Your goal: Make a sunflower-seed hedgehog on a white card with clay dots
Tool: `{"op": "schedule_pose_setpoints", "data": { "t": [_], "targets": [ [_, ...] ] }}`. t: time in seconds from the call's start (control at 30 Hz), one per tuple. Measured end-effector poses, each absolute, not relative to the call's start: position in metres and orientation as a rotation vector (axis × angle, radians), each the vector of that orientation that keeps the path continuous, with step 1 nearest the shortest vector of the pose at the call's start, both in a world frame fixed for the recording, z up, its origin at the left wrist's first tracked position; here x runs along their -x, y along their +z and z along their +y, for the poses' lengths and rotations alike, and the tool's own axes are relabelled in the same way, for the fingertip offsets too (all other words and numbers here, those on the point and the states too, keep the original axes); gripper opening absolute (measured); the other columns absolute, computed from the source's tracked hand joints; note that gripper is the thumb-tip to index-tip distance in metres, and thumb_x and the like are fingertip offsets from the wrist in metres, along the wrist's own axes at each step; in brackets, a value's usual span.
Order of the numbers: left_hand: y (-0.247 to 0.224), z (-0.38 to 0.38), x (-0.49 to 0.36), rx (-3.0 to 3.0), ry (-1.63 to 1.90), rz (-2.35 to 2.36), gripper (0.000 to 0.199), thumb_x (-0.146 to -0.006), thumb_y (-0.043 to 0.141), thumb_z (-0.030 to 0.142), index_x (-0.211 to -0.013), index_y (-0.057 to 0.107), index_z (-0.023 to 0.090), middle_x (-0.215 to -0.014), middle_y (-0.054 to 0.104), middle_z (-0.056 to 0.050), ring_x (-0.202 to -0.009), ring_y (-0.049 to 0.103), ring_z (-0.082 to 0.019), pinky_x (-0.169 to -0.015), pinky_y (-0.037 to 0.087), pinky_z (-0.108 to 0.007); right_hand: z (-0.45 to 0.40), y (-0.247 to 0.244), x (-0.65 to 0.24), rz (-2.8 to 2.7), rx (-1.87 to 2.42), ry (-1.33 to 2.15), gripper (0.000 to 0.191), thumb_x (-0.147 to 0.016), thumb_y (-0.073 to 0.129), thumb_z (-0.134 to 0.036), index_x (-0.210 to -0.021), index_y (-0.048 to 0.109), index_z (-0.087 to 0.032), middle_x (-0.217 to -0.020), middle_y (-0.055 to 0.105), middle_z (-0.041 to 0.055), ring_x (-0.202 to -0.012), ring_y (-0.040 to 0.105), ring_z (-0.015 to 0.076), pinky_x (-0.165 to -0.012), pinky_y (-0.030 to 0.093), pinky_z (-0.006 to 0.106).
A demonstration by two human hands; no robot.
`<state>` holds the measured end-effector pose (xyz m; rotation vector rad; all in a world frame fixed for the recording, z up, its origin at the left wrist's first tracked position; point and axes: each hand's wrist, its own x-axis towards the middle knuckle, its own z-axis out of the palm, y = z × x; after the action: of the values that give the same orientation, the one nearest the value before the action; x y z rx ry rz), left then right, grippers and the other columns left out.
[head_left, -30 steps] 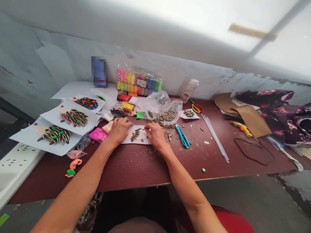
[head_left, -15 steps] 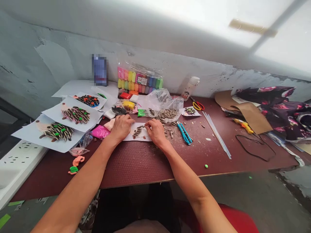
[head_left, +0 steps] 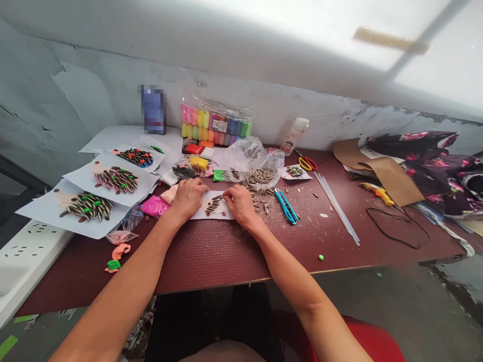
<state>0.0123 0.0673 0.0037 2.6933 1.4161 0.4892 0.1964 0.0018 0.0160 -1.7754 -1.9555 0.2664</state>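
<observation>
1. Dark red textured table (head_left: 226, 261), crumbs and bits scattered mid to right; pushed against a worn grey-white wall (head_left: 121, 80).
2. Room: grey floor, part of a red seat (head_left: 372, 342) at bottom right, white power strip (head_left: 35, 246) at the table's left end.
3. Card: one white card (head_left: 199, 213) in work, flat on the table between the hands, near the table's middle; slanted dark seeds (head_left: 214, 203) sit on it, too small to count surely.
4. Sheets with seed hedgehogs: three in the overlapping pile at left, front one (head_left: 88, 206) nearest. Small seeded card (head_left: 296, 172): one, right of the loose seeds.
5. Loose seeds (head_left: 260, 177): one heap, too many to count, partly under one clear bag (head_left: 247, 151).
6. Tools: one blue cutter (head_left: 286, 206), one pair of scissors (head_left: 308, 163), one yellow glue gun (head_left: 378, 193). Clear sticks (head_left: 337, 208) bunched, count unclear.
7. One bottle (head_left: 295, 137), one multicolour clay pack (head_left: 217, 123) by the wall; one green blob (head_left: 320, 257) near the front edge.
8. Left hand (head_left: 187, 200): palm down, fingers bent, over the card's left end; grip hidden, can't tell.
9. Right hand (head_left: 240, 203): over the card's right end, thumb and forefinger drawn close together; can't tell if a seed is between them.
10. Both forearms reach forward, angled inward.
</observation>
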Motion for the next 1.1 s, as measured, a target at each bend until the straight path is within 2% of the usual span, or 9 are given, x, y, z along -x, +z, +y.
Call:
{"op": "schedule_pose_setpoints", "data": {
  "t": [0.17, 0.23, 0.43, 0.73, 1.1],
  "targets": [
    [0.0054, 0.0669, -0.0119, -2.672, 0.563, 1.407, 0.035, -0.090, 0.048, 0.012, -0.108, 0.077, 0.020, -0.106, 0.070, -0.012, -0.099, 0.061, -0.029, -0.086, 0.042, -0.042, 0.0013, 0.0166, -0.1960, -1.965, 1.796, 0.273, 0.011, -0.093, 0.063, -0.015, -0.092, 0.073, -0.018, -0.093, 0.066, 0.0062, -0.093, 0.057, 0.0198, -0.086, 0.042, 0.031],
    [0.0076, 0.0662, -0.0125, -2.665, 0.599, 1.394, 0.031, -0.089, 0.052, 0.015, -0.105, 0.078, 0.020, -0.107, 0.069, -0.012, -0.100, 0.060, -0.029, -0.087, 0.042, -0.042, 0.0015, 0.0161, -0.1966, -1.973, 1.793, 0.268, 0.012, -0.093, 0.062, -0.015, -0.092, 0.073, -0.018, -0.094, 0.066, 0.0061, -0.093, 0.056, 0.0197, -0.086, 0.042, 0.031],
    [0.0094, 0.0665, -0.0146, -2.617, 0.547, 1.365, 0.027, -0.089, 0.054, 0.017, -0.089, 0.080, 0.024, -0.094, 0.073, -0.009, -0.097, 0.059, -0.029, -0.093, 0.037, -0.048, 0.0029, 0.0163, -0.1974, -1.997, 1.795, 0.272, 0.012, -0.094, 0.061, -0.015, -0.091, 0.073, -0.018, -0.094, 0.066, 0.0059, -0.093, 0.056, 0.0197, -0.085, 0.041, 0.030],
    [0.0070, 0.0693, -0.0152, -2.563, 0.538, 1.363, 0.027, -0.089, 0.054, 0.018, -0.087, 0.080, 0.025, -0.097, 0.075, -0.008, -0.097, 0.061, -0.027, -0.095, 0.034, -0.049, 0.0048, 0.0205, -0.1959, -2.021, 1.822, 0.300, 0.013, -0.094, 0.061, -0.016, -0.093, 0.074, -0.018, -0.095, 0.066, 0.0060, -0.095, 0.055, 0.0197, -0.086, 0.040, 0.030],
    [0.0038, 0.0704, -0.0144, -2.596, 0.573, 1.368, 0.029, -0.089, 0.053, 0.020, -0.086, 0.081, 0.027, -0.095, 0.076, -0.008, -0.097, 0.058, -0.028, -0.092, 0.038, -0.049, 0.0058, 0.0176, -0.1953, -2.024, 1.804, 0.301, 0.014, -0.094, 0.061, -0.016, -0.093, 0.075, -0.018, -0.094, 0.066, 0.0061, -0.095, 0.056, 0.0195, -0.086, 0.041, 0.030]
  ]
}}
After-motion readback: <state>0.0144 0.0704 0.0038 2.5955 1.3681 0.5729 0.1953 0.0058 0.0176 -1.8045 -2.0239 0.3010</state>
